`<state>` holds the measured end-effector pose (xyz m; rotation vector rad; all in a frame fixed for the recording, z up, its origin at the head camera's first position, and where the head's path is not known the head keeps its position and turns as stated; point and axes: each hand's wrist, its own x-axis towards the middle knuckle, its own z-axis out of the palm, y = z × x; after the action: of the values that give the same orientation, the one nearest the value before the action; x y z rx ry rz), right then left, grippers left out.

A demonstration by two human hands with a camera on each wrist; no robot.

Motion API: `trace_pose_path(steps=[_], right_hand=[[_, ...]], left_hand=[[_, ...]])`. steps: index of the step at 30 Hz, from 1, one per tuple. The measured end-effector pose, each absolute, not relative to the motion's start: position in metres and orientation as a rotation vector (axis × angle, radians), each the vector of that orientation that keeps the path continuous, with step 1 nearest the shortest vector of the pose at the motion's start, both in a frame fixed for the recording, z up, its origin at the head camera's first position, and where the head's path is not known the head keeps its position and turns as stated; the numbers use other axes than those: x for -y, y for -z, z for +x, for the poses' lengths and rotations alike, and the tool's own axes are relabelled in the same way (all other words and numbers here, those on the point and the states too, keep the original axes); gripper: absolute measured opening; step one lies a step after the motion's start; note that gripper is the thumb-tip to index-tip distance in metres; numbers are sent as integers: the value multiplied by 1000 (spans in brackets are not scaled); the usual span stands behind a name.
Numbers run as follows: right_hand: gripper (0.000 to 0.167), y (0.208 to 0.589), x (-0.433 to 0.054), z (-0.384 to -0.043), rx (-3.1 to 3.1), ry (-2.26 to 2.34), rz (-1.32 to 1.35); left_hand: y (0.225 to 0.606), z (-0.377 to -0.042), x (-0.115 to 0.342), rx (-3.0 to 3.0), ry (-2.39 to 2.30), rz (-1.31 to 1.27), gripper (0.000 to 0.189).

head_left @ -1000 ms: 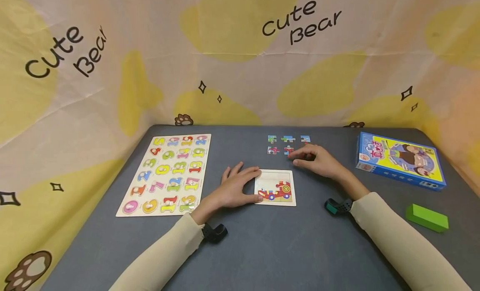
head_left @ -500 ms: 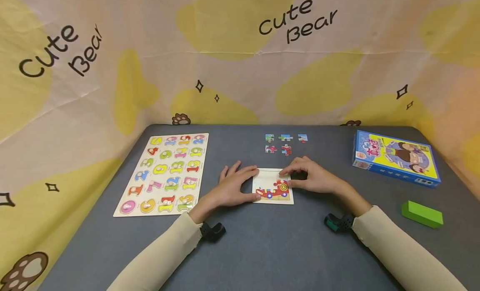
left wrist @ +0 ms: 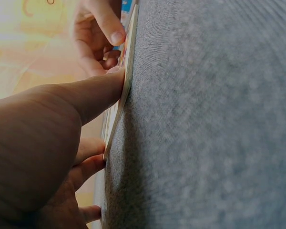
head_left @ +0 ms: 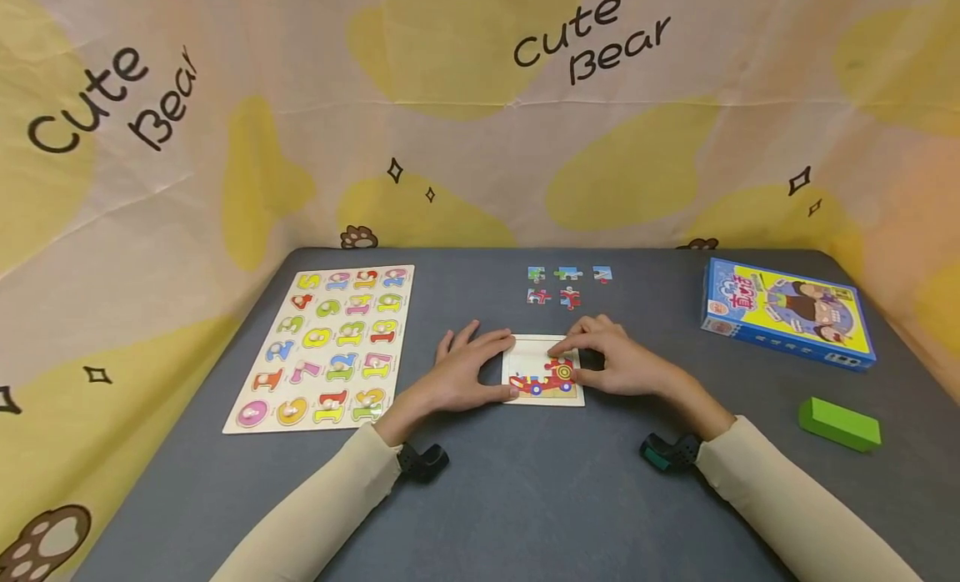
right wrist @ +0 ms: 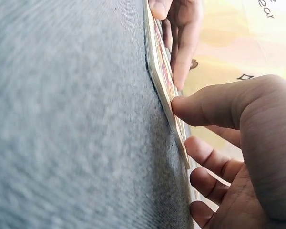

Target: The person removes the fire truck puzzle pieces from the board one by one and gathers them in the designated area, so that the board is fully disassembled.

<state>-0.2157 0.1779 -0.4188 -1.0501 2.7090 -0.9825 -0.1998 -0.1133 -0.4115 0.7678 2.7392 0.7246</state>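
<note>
In the head view a small square puzzle board point(head_left: 528, 348) with a red tractor picture lies between both hands. My left hand point(head_left: 467, 378) rests at its left side, fingers spread. Its thumb point(left wrist: 102, 86) presses the board's edge in the left wrist view, its other fingertips at the upper left corner. My right hand point(head_left: 618, 361) reaches over the board's right side, index bent onto the picture and thumb at the right edge. I cannot tell whether it pinches a piece, as the hand covers that corner. Several loose jigsaw pieces point(head_left: 568, 273) lie in two rows behind.
A number puzzle board point(head_left: 318, 358) lies left on the grey table point(head_left: 525, 499). At the right are a blue and yellow box point(head_left: 787, 311) and a green block point(head_left: 839, 424). A printed cloth point(head_left: 465, 148) hangs behind.
My right hand has moved from near the loose pieces down and left onto the tractor puzzle board. My left hand stays at the board's left side.
</note>
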Motion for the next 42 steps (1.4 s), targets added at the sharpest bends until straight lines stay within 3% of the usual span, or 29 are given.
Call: trace_pose_path(steps=[13,42], right_hand=[[40,417,-174,-211,-2734,917,-1021],[34,419,-176,-212,-2692,976,-982]], left_hand=[[410,-199,114,-2735,-740,772,77],[411,-201,112,-2734,-724,770,78]])
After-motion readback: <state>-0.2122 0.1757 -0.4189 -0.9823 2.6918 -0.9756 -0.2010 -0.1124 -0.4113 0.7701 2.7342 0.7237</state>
